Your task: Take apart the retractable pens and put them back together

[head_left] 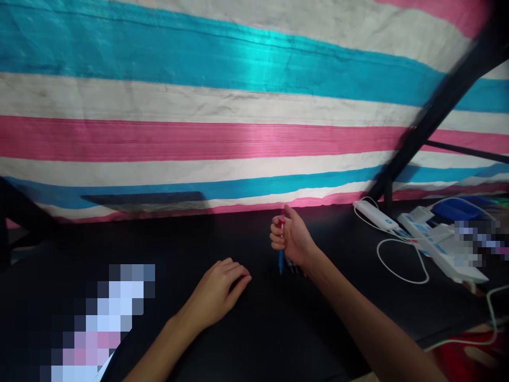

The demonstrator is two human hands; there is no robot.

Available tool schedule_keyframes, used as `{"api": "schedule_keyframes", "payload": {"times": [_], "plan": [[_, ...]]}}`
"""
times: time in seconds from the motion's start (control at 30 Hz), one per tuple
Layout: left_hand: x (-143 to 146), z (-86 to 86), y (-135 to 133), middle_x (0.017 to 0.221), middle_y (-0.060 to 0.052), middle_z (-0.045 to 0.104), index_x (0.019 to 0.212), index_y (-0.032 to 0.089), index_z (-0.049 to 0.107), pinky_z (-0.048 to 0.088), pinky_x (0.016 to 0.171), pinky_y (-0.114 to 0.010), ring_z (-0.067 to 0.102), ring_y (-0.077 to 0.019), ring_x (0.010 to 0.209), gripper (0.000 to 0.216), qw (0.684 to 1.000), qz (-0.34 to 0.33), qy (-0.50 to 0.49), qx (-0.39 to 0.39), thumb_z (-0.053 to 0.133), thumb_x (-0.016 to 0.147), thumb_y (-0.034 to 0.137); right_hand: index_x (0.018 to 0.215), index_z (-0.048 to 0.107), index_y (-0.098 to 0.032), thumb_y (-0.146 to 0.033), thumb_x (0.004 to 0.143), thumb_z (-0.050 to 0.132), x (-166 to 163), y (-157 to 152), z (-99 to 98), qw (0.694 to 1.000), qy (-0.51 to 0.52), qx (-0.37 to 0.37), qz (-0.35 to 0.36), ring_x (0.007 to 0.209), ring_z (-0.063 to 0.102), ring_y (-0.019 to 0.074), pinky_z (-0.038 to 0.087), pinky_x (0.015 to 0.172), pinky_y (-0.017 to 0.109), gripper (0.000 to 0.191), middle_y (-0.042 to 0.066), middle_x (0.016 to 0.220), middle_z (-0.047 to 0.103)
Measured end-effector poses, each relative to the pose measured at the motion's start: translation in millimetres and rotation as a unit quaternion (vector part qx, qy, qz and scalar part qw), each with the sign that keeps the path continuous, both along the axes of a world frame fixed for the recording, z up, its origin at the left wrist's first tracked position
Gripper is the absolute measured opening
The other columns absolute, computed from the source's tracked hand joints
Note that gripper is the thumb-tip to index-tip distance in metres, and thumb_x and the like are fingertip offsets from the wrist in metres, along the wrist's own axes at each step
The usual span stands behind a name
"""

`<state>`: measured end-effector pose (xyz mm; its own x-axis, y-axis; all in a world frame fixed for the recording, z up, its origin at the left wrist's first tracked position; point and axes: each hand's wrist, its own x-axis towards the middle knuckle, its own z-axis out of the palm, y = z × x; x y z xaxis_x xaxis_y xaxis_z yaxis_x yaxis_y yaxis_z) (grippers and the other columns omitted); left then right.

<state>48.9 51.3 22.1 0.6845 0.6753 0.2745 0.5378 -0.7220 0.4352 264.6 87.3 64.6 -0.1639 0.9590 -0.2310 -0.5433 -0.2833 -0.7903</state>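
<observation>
My right hand (295, 237) is closed in a fist around a pen (281, 261), held upright above the black table. The pen's red end pokes out at the top by the thumb, and its blue end points down. Just behind the wrist, some small thin pale items (293, 268) lie on the table, partly hidden and too small to name. My left hand (221, 286) rests palm down on the table, left of the pen, with its fingers loosely bent, the thumb apart and nothing in it.
A white power strip (445, 249) with plugs and looping white cables lies at the right, beside a white oblong device (376, 215) and a blue object (461, 208). A dark slanted frame bar (421, 124) rises there. Striped sheeting (199, 140) hangs behind the table (246, 339).
</observation>
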Motion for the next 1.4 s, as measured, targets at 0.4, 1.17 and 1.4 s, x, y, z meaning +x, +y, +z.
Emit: {"api": "schedule_keyframes", "payload": {"times": [0.4, 1.17, 1.4], "plan": [[-0.5, 2.4, 0.1, 0.087, -0.001, 0.065, 0.091, 0.023, 0.063, 0.041, 0.081, -0.034, 0.056, -0.0187, 0.084, 0.023, 0.999, 0.011, 0.022, -0.027, 0.041, 0.096, 0.03, 0.121, 0.053, -0.015, -0.01, 0.079, 0.054, -8.1, -3.8, -47.3, 0.683, -0.674, 0.257, -0.112, 0.083, 0.055, 0.0211, 0.045, 0.08, 0.037, 0.042, 0.009, 0.096, 0.059], [-26.5, -9.3, 29.8, 0.05, 0.005, 0.039, 0.052, 0.018, 0.039, 0.024, 0.053, -0.026, 0.036, -0.0111, 0.05, 0.036, 0.968, 0.21, -0.119, -0.064, 0.058, 0.078, 0.036, 0.048, 0.032, -0.02, -0.034, 0.079, 0.048, 116.4, 8.2, -75.3, 0.662, -0.626, 0.182, -0.37, 0.047, 0.028, 0.0097, 0.023, 0.049, 0.024, 0.037, -0.007, 0.047, 0.024], [-52.9, -23.1, 51.3, 0.048, 0.007, 0.023, 0.054, 0.021, 0.023, 0.018, 0.044, -0.024, 0.024, -0.009, 0.044, 0.036, 0.863, 0.387, -0.3, -0.121, 0.05, 0.074, 0.033, 0.049, 0.023, -0.022, -0.028, 0.073, 0.044, 116.0, 4.9, -84.1, 0.669, -0.618, 0.168, -0.378, 0.046, 0.024, 0.0087, 0.019, 0.047, 0.024, 0.033, -0.006, 0.049, 0.018]]}}
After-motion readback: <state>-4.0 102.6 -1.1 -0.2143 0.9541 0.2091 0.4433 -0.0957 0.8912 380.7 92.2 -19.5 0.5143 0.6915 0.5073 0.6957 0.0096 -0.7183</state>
